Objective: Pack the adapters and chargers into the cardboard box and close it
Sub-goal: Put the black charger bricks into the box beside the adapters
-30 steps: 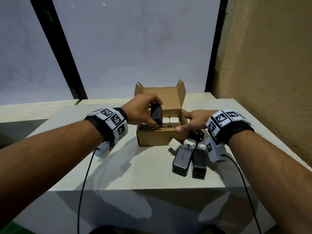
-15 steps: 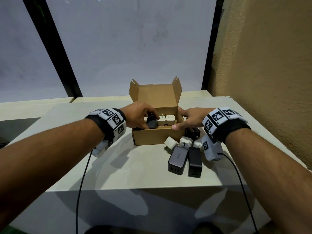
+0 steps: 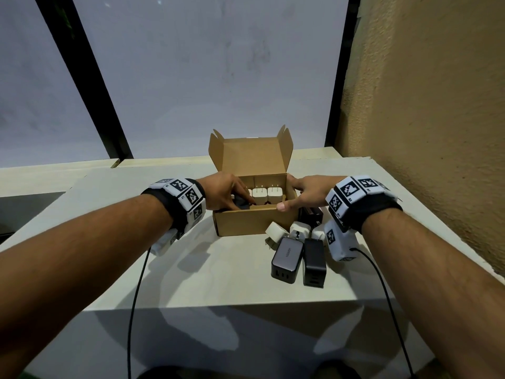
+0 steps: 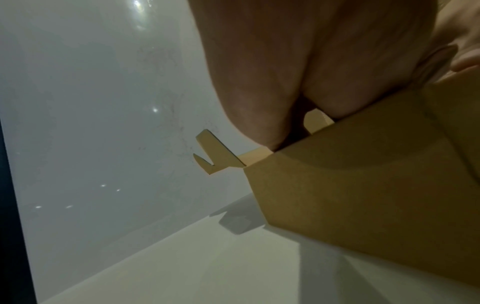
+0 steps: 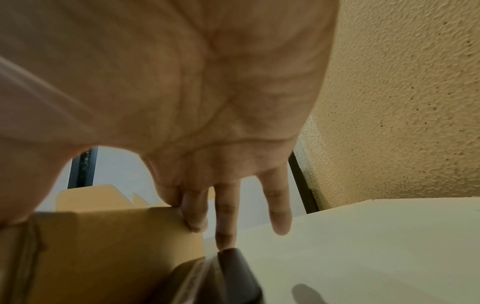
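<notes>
Lowered since earlier: left hand (image 3: 224, 191) gripping black charger block (image 3: 241, 202) inside open brown cardboard box (image 3: 254, 221); right hand (image 3: 306, 191), fingers straight, steadies box's right wall.

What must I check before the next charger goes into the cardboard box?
1. Lid of cardboard box open: ok.
2. Right hand steadies the box's right wall: ok.
3. Left hand has let go of the dark charger in the box: cannot tell.
4. White adapters stand upright, prongs up: ok.
5. All chargers packed: not ok; grey charger and black charger lie on the table.
</notes>
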The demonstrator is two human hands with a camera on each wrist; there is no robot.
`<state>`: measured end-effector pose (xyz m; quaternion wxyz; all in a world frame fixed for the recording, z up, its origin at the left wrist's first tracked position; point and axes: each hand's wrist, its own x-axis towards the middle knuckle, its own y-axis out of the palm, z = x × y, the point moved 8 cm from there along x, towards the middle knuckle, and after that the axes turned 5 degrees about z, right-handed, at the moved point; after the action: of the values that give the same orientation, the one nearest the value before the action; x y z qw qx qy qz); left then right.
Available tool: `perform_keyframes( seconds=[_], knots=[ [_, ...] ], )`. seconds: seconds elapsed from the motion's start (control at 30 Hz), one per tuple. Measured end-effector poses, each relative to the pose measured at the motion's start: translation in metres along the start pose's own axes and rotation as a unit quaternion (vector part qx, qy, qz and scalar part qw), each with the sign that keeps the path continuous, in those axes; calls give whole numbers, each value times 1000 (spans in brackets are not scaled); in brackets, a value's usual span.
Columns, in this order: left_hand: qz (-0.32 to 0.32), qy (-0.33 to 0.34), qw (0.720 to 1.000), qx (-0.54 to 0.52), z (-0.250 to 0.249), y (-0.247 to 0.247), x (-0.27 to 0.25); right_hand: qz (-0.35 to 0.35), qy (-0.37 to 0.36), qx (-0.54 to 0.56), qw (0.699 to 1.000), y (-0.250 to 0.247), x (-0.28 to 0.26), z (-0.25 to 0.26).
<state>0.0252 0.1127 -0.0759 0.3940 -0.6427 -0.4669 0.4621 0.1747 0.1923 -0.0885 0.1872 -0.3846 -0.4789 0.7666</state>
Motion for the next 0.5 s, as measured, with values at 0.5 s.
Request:
perform_keyframes(
  seconds=[0.5],
  knots=[
    [10, 24, 999, 46, -6, 6, -10, -8, 1, -11, 1000, -1, -3, 2]
  ],
)
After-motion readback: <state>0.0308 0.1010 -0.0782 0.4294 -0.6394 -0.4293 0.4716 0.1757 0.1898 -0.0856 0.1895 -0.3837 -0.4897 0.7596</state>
